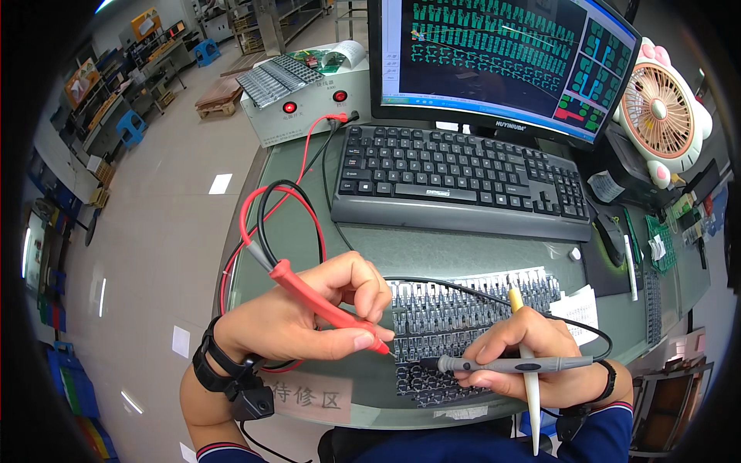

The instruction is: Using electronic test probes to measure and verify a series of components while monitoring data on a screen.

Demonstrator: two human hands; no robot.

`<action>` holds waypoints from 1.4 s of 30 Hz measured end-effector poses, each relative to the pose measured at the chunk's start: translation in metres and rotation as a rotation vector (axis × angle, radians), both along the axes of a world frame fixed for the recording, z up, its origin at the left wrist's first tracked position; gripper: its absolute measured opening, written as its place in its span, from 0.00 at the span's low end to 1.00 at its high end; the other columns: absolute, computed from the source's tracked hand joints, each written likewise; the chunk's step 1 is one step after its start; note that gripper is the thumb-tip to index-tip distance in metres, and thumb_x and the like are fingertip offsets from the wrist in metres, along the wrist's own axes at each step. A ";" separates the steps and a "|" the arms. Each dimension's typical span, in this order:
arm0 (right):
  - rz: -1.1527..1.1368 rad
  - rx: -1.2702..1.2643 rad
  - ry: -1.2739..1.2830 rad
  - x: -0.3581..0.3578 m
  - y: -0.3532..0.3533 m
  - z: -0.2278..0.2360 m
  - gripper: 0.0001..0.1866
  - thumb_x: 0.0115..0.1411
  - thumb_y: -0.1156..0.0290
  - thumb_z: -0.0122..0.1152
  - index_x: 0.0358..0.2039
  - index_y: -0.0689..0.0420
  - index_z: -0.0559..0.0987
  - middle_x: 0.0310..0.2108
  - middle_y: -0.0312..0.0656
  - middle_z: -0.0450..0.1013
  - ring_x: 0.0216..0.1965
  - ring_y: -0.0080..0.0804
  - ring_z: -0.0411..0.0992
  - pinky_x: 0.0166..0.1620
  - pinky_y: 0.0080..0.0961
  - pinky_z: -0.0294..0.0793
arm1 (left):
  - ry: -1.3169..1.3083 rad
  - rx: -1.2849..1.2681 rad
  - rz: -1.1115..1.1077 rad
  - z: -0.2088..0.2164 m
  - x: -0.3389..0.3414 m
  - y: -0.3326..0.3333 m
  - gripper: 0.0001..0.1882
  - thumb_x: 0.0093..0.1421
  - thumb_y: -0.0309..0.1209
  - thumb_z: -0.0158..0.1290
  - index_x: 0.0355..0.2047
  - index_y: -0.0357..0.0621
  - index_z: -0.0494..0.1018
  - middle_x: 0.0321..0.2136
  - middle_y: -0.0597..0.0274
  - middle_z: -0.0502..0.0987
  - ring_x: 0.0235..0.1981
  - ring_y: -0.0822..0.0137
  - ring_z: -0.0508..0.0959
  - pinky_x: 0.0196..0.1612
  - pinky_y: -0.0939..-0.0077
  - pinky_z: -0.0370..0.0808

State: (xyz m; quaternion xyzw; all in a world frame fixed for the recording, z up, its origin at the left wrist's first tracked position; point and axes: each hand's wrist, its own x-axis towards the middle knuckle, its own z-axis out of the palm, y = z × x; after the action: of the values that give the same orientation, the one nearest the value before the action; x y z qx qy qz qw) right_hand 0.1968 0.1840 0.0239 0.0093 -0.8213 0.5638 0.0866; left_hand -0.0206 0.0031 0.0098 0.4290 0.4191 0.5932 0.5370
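My left hand (pixel 270 324) is closed around a red test probe (pixel 323 307), its tip pointing down at the left edge of a dark circuit board panel (pixel 440 315). The panel lies flat on the desk and bears rows of small repeated parts. In my right hand (pixel 544 339) is a grey test probe (pixel 502 365), nearly level, its black tip over the lower left of the panel. The same hand also holds a slim white stick with a yellowish upper part (pixel 532 401), crossing the probe. Whether either probe tip touches the panel I cannot tell.
Beyond the panel stand a black keyboard (pixel 463 181) and a monitor (pixel 494 62) with a board layout. A grey box with red switches (pixel 309 104) takes the probe leads. Mouse (pixel 610 238), fan (pixel 660 108) and paper slips (pixel 577 312) sit to the right. A label (pixel 309 397) lies near the front.
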 end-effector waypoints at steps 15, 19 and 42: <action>0.165 -0.038 -0.122 -0.022 0.002 0.038 0.12 0.62 0.67 0.56 0.40 0.59 0.66 0.32 0.44 0.72 0.33 0.33 0.75 0.34 0.29 0.71 | 0.068 -0.075 -0.132 0.028 0.014 -0.010 0.35 0.54 0.24 0.55 0.60 0.35 0.54 0.52 0.46 0.67 0.27 0.78 0.66 0.35 0.82 0.68; 0.264 -0.331 -0.178 -0.039 0.001 0.042 0.15 0.64 0.67 0.51 0.46 0.61 0.64 0.34 0.48 0.75 0.36 0.36 0.75 0.42 0.31 0.74 | 0.009 -0.191 -0.070 0.028 0.027 -0.009 0.33 0.53 0.25 0.56 0.58 0.35 0.56 0.44 0.50 0.72 0.30 0.73 0.72 0.36 0.80 0.70; -0.460 0.771 -0.086 0.024 0.192 -0.030 0.09 0.62 0.65 0.53 0.34 0.59 0.73 0.28 0.45 0.76 0.33 0.43 0.71 0.36 0.36 0.69 | -0.195 0.516 0.731 0.044 -0.037 -0.020 0.09 0.68 0.34 0.42 0.42 0.43 0.64 0.36 0.64 0.67 0.31 0.75 0.70 0.33 0.81 0.72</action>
State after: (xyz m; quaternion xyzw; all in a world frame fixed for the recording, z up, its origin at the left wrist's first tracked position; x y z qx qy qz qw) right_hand 0.2204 0.3756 -0.0062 -0.1655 -0.9549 0.1826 0.1658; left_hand -0.0579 -0.0165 0.0538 0.3146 0.3290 0.8665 0.2051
